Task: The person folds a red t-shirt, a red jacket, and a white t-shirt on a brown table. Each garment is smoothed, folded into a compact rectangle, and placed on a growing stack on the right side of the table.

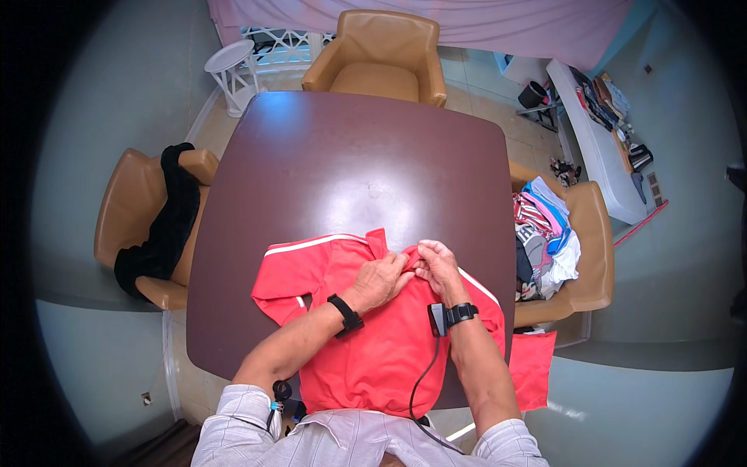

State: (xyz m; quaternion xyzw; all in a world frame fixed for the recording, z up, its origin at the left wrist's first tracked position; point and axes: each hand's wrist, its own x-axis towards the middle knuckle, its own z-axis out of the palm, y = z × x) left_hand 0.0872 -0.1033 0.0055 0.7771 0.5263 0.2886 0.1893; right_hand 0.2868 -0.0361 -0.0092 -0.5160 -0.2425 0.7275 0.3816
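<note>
A red jacket (367,350) with white stripes along its sleeves lies spread on the dark brown table (274,163), its lower edge against my body. At the neckline, my right hand (436,267) pinches the right part of the red collar (376,240) between thumb and fingers. Close beside it, my left hand (380,281) has its fingers on the same collar part. The left sleeve (292,274) is bent back on the table, while my right forearm partly covers the other sleeve. Straps circle both wrists, and a small device (437,320) with a cable sits at the right one.
A tan armchair (560,292) at the right holds piled clothes (543,233); red cloth (531,368) hangs below it. Another armchair (128,216) at the left carries a black cloth (160,227). Beyond the table stand a third armchair (379,55) and a white side table (230,56).
</note>
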